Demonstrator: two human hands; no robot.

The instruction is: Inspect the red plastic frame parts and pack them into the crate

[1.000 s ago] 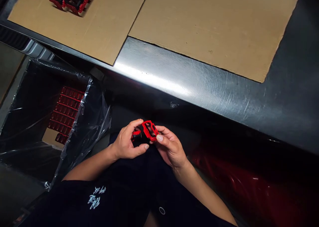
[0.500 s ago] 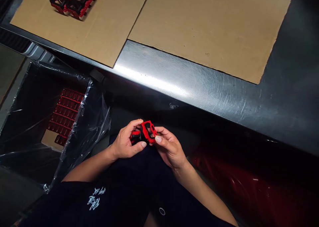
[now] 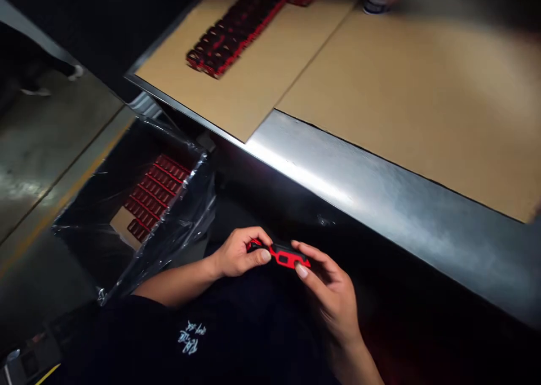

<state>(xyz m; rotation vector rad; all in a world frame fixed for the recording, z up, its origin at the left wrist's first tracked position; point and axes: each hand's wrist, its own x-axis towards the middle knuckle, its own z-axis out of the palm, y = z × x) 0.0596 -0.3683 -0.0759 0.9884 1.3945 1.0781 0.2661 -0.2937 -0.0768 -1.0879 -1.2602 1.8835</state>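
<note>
Fingers hold red-black part; garment lettering illegible.

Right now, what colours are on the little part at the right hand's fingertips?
The little part is red and black, showing best in the head view.

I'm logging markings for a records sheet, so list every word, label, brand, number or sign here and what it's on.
Nothing can be read with certainty.
White script-like characters on the dark navy fabric garment: too small and blurred to quote.
Red-and-black frame-shaped part: no lettering visible.
Brown flat cardboard sheets: no legible marks.
</note>
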